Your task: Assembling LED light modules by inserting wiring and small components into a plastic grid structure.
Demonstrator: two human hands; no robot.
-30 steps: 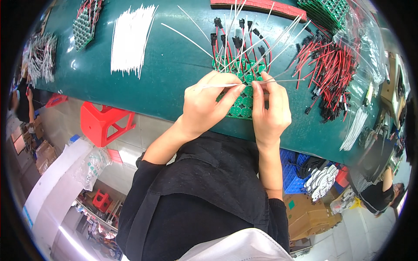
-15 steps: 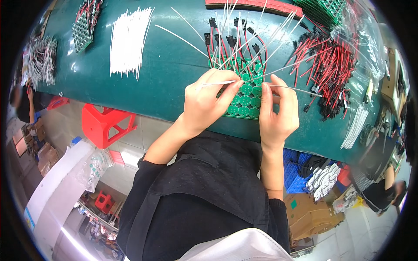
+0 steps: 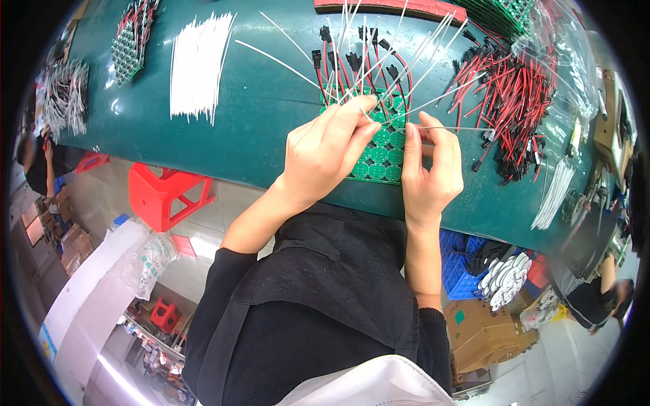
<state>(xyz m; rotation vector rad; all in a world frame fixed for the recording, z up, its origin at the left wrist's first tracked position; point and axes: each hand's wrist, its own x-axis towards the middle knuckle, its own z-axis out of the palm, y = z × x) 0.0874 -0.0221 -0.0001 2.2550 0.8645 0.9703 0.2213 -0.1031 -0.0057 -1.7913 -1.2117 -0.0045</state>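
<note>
A green panel of round circuit boards (image 3: 379, 155) lies on the table in front of me. Thin white wires and red-and-black leads with black plugs (image 3: 353, 61) rise from its far part. Over the panel's left side, my left hand (image 3: 328, 149) pinches thumb and forefinger together on a white wire (image 3: 366, 114), of which only a short bit shows. My right hand (image 3: 433, 169), at the panel's right edge, holds a thin grey wire (image 3: 460, 128) between thumb and forefinger. This wire stretches out to the right; its left end comes near my left fingertips.
A sheaf of white wires (image 3: 198, 68) lies to the left. On the right are a heap of red-and-black leads (image 3: 511, 111) and a smaller white wire bundle (image 3: 555, 193). A red bar (image 3: 393, 9) lies behind the panel. A red stool (image 3: 162, 196) stands beyond the table's near edge.
My left fingers have turned and shifted slightly; the white wire that stuck out leftward from them no longer shows there. The grey wire in my right hand now runs more level.
</note>
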